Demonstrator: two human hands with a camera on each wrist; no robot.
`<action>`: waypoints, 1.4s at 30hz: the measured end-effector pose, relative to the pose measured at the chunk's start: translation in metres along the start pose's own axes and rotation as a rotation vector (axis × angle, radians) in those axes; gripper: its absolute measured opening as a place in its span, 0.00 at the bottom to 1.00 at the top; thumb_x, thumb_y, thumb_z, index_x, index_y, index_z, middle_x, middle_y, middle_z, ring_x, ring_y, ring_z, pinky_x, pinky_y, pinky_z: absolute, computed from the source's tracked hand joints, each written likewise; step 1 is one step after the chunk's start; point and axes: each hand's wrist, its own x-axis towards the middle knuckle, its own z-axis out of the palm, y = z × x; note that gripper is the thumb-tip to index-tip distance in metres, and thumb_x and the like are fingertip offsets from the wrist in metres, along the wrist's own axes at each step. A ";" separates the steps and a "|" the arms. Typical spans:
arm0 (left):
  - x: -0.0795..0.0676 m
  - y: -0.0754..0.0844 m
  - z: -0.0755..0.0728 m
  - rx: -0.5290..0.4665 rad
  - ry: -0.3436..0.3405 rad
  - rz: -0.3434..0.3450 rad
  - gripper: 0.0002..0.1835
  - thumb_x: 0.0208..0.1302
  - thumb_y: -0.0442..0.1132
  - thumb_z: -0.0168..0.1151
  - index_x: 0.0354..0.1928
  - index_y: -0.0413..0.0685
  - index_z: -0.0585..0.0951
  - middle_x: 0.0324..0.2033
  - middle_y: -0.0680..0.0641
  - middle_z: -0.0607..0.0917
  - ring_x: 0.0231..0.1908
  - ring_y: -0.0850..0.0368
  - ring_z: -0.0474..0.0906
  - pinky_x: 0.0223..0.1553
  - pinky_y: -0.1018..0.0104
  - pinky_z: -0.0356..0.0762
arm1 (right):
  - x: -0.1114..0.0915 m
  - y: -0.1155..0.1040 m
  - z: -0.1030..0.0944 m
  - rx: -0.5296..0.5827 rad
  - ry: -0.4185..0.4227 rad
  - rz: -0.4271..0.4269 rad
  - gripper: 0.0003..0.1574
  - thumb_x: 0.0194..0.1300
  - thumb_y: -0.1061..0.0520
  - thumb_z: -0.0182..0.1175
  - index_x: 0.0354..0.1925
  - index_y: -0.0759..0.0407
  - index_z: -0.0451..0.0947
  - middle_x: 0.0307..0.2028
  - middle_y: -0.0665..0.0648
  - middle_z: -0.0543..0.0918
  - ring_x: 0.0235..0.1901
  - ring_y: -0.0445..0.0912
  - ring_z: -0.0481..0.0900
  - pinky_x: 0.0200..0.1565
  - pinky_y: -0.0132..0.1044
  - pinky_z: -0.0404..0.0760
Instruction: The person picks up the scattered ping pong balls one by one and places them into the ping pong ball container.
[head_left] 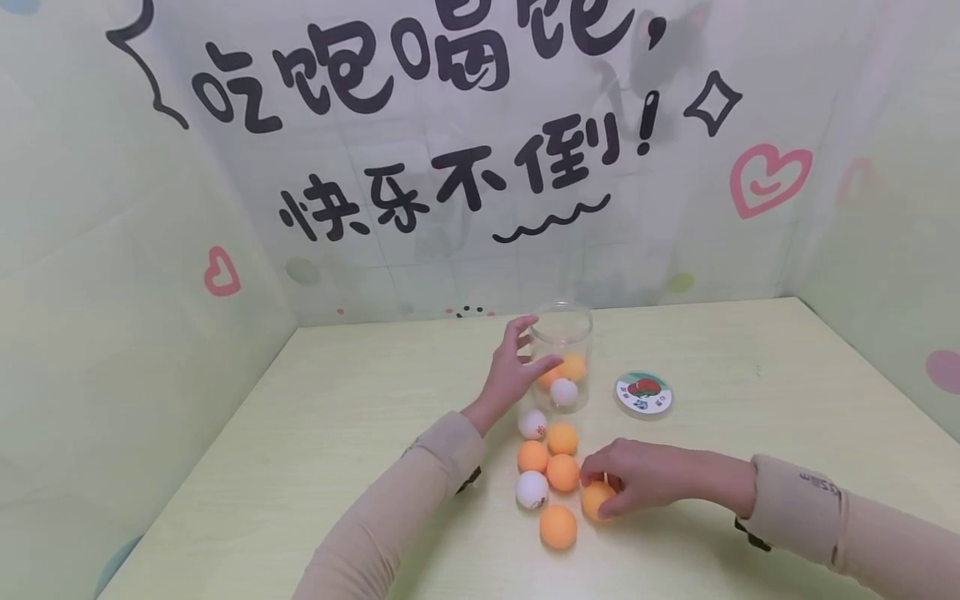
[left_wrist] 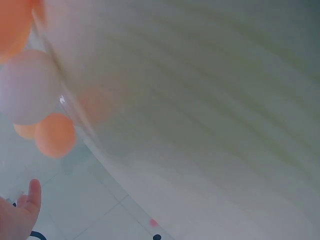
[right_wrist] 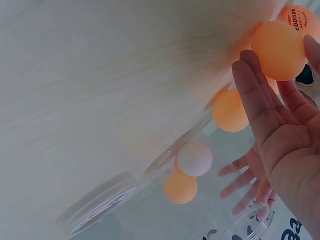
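Note:
A clear round jar (head_left: 577, 333) stands upright at the back of the table, with orange and white ping-pong balls (head_left: 564, 392) inside it. Its left side is held by my left hand (head_left: 512, 367), the thumb lying across the front. My right hand (head_left: 645, 477) pinches an orange ping-pong ball (head_left: 597, 502) between thumb and fingers, at the table's surface. The right wrist view shows that ball (right_wrist: 278, 50) between the thumb and fingertips. Left of it lie several loose balls, orange (head_left: 558, 527) and white (head_left: 532, 489), in front of the jar.
A round lid (head_left: 643, 394) with a printed picture lies to the right of the jar. Behind the pale wooden table (head_left: 337, 433) hangs a backdrop (head_left: 420, 275) with black lettering and hearts; similar sheets flank both sides.

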 end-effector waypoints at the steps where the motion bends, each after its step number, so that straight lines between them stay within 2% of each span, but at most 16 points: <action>1: 0.000 0.000 0.000 -0.002 0.000 0.002 0.36 0.54 0.41 0.66 0.63 0.51 0.60 0.65 0.49 0.62 0.61 0.45 0.63 0.55 0.54 0.70 | 0.000 0.000 0.000 -0.002 0.000 -0.005 0.12 0.55 0.53 0.64 0.38 0.51 0.75 0.23 0.38 0.71 0.24 0.31 0.67 0.30 0.24 0.71; 7: 0.000 0.000 0.001 -0.003 0.000 0.003 0.36 0.54 0.41 0.66 0.63 0.51 0.60 0.65 0.48 0.62 0.61 0.44 0.64 0.54 0.54 0.70 | -0.001 0.002 -0.001 -0.016 0.004 -0.034 0.11 0.54 0.54 0.64 0.36 0.51 0.74 0.23 0.38 0.70 0.23 0.31 0.66 0.29 0.24 0.70; 21: 0.000 0.000 0.000 0.002 0.003 -0.015 0.37 0.53 0.42 0.67 0.63 0.52 0.60 0.65 0.49 0.62 0.62 0.45 0.63 0.55 0.55 0.70 | -0.002 0.005 -0.007 -0.044 0.015 -0.030 0.10 0.54 0.55 0.64 0.36 0.52 0.75 0.24 0.40 0.71 0.23 0.31 0.65 0.28 0.24 0.69; 32: 0.000 0.001 0.001 -0.004 0.001 -0.019 0.36 0.53 0.42 0.67 0.63 0.52 0.60 0.65 0.49 0.62 0.62 0.45 0.63 0.55 0.55 0.70 | 0.000 0.007 -0.023 -0.106 0.060 0.030 0.13 0.54 0.56 0.64 0.39 0.55 0.75 0.25 0.41 0.70 0.25 0.33 0.65 0.30 0.26 0.69; 39: 0.000 0.000 0.001 -0.004 0.004 -0.013 0.36 0.54 0.41 0.67 0.63 0.51 0.60 0.65 0.48 0.61 0.61 0.44 0.63 0.55 0.54 0.70 | -0.001 0.005 -0.036 -0.179 0.111 -0.012 0.14 0.54 0.58 0.64 0.40 0.59 0.75 0.28 0.42 0.74 0.26 0.35 0.67 0.30 0.27 0.70; 42: -0.001 0.000 0.001 -0.003 0.003 -0.016 0.36 0.53 0.41 0.67 0.63 0.52 0.60 0.65 0.48 0.61 0.62 0.44 0.63 0.55 0.54 0.70 | -0.001 0.004 -0.041 -0.198 0.121 -0.003 0.15 0.54 0.58 0.64 0.41 0.60 0.76 0.30 0.43 0.75 0.26 0.37 0.69 0.31 0.27 0.71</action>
